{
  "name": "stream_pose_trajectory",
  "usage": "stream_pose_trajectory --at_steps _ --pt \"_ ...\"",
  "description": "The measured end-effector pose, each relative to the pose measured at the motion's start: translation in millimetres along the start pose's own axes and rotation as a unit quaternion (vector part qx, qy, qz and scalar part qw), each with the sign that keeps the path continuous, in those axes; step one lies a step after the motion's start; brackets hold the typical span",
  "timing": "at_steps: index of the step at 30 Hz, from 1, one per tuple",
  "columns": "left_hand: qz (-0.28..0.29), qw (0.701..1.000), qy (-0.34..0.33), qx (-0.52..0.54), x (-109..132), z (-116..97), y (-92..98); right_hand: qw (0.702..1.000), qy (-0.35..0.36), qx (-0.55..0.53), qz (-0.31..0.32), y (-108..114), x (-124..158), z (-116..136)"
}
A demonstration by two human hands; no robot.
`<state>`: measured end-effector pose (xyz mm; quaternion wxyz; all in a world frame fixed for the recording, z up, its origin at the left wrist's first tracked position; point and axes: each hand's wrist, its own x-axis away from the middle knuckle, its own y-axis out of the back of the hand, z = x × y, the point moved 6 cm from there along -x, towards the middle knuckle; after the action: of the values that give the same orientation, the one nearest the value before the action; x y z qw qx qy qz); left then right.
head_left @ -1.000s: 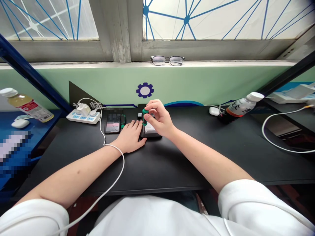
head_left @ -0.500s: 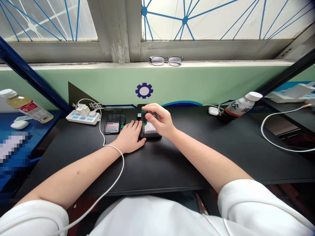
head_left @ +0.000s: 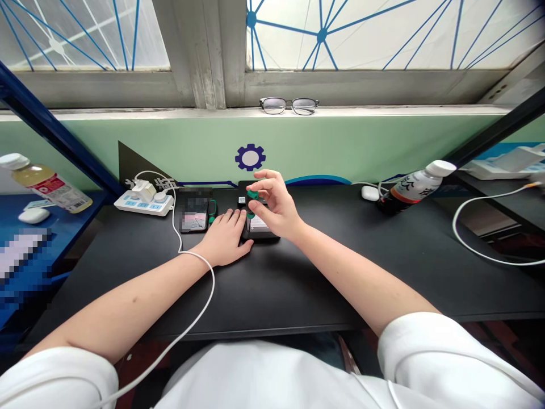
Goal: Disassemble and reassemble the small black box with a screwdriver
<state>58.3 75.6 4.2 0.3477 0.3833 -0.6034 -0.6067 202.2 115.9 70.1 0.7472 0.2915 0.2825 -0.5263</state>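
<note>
A black device (head_left: 272,234) with a pale label lies near the back middle of the black table. My left hand (head_left: 225,236) rests flat with its fingers spread, its fingertips against the device's left edge. My right hand (head_left: 275,204) is above the device, thumb and fingers curled around a short green and black screwdriver (head_left: 252,195) that stands upright over it. The tool's tip is too small to make out. Left of my left hand lie a dark phone (head_left: 195,218) and a second green-handled tool (head_left: 212,211).
A white power strip (head_left: 145,203) sits at the back left, and its white cable (head_left: 212,289) runs across my left forearm. On the right are a dark bottle (head_left: 413,187) and a white charger (head_left: 369,193). Glasses (head_left: 289,105) lie on the ledge.
The fingers of my right hand have opened a little and shifted on the screwdriver, showing its green top. My left hand stays in place.
</note>
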Motion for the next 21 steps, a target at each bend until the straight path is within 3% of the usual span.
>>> stream_pose_trajectory --at_steps 4,10,15,21 --pt "-0.006 1.0 -0.009 0.013 -0.2 -1.0 2.2 0.997 -0.05 -0.061 0.021 -8.2 3.5 -4.4" --pt "-0.012 1.0 -0.01 0.018 0.5 -1.4 1.5 0.993 0.085 0.088 -0.002 -1.8 5.8 12.8" --pt "0.002 1.0 -0.001 0.007 0.4 0.5 -3.4 0.99 0.09 0.109 0.024 -3.2 5.5 11.0" --pt "-0.014 0.999 -0.01 0.032 0.3 0.3 1.8 0.981 0.121 0.149 -0.013 -5.1 5.1 9.8"
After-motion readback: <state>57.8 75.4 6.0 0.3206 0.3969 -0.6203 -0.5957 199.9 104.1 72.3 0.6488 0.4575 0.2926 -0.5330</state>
